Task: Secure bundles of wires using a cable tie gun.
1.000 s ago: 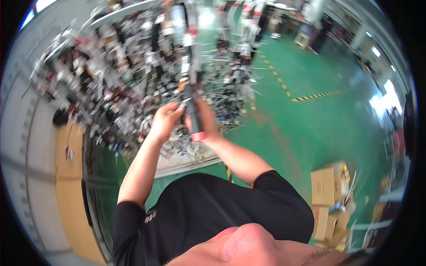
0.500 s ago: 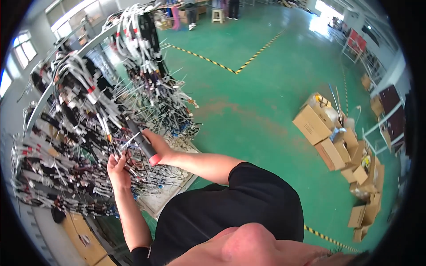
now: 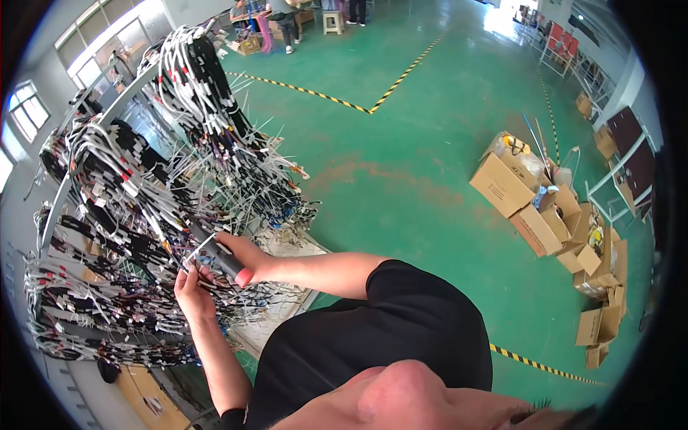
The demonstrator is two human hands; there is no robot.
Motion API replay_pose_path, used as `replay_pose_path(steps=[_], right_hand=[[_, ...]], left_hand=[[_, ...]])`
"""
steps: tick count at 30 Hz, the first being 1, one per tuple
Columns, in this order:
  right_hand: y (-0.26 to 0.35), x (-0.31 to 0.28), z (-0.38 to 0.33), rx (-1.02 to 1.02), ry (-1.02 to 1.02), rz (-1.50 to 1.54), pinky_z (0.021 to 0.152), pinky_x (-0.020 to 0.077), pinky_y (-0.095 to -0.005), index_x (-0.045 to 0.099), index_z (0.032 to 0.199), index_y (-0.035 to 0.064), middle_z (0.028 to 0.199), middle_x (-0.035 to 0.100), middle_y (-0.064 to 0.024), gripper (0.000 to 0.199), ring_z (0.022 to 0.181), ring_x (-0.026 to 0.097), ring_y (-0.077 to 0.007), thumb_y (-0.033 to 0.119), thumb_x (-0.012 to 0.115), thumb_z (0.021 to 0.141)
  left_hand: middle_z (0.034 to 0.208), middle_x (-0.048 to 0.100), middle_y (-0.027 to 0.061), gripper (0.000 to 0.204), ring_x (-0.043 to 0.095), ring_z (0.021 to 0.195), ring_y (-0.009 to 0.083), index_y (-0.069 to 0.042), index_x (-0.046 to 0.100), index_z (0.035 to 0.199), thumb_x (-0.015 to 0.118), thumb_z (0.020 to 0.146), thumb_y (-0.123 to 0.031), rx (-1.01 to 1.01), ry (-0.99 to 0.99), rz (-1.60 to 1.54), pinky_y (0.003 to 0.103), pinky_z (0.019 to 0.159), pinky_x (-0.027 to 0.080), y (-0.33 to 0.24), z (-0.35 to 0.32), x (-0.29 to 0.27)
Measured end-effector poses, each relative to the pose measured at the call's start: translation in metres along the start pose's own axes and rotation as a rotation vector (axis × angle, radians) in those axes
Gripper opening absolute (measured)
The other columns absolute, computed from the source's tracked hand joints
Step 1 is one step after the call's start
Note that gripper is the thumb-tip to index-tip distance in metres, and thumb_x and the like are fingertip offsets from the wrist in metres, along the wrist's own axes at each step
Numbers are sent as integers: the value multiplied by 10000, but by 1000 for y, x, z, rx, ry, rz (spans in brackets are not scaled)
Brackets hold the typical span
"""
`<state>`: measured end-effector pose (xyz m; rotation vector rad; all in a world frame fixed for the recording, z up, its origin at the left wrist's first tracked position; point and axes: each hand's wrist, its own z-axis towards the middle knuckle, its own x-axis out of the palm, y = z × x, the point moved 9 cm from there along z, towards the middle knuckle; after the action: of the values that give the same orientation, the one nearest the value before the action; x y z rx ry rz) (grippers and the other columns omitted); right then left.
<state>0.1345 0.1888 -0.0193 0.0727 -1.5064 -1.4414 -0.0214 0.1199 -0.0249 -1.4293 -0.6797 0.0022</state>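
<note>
Cables (image 3: pixel 136 188) crowding left of frame could snag the dark, red-ended tool (image 3: pixel 217 250) the right hand (image 3: pixel 252 259) grips left of centre; left hand (image 3: pixel 194 295) has its fingers pinched, can't tell on what.

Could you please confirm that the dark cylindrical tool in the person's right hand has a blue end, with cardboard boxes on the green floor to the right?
Not quite: the head view shows that the tool's end is red, not blue. The dark cylindrical tool is indeed in the right hand, with cardboard boxes on the green floor to the right.
</note>
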Motion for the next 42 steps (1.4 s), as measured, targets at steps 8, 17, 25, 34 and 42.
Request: replay_pose_path(steps=[8, 17, 25, 34, 42], right_hand=[[7, 2, -5, 17, 44, -546, 642, 513, -270, 585, 1217, 99, 898, 649, -7, 263, 755, 615, -82, 99, 694, 977], [38, -17, -26, -250, 400, -762, 936, 549, -338, 577, 1455, 72, 1241, 743, -71, 517, 1156, 681, -151, 19, 677, 951], [74, -14, -14, 32, 573, -529, 1091, 484, -381, 601, 1423, -11, 1246, 695, -78, 586, 1177, 653, -192, 61, 706, 851], [70, -9, -4, 43, 659, -672, 1033, 483, -342, 633, 1395, -9, 1168, 704, -49, 554, 1119, 636, -172, 109, 716, 860], [60, 8, -17, 136, 711, -520, 1039, 504, -387, 625, 1395, -40, 1180, 714, -93, 582, 1133, 655, -207, 147, 758, 860]], left_hand=[[981, 728, 66, 151, 675, 785, 123, 41, 680, 1179, 629, 1064, -43, 326, -246, 206, 263, 669, 554, -5, -14, -15], [909, 678, 17, 348, 672, 807, 106, 17, 687, 1301, 750, 963, -36, 437, -526, 918, 259, 739, 551, -48, -55, -27], [948, 718, 159, 233, 712, 822, 347, 14, 722, 1091, 761, 868, -43, 686, -408, 1156, 399, 729, 557, -81, -64, 19], [873, 754, 16, 207, 685, 732, 65, -5, 717, 1198, 712, 1019, -110, 146, -131, 701, 256, 712, 559, -64, -46, -13], [747, 632, -29, 103, 582, 675, 52, -31, 709, 1018, 630, 1050, -88, 83, 15, 543, 226, 626, 484, -66, -43, -16]])
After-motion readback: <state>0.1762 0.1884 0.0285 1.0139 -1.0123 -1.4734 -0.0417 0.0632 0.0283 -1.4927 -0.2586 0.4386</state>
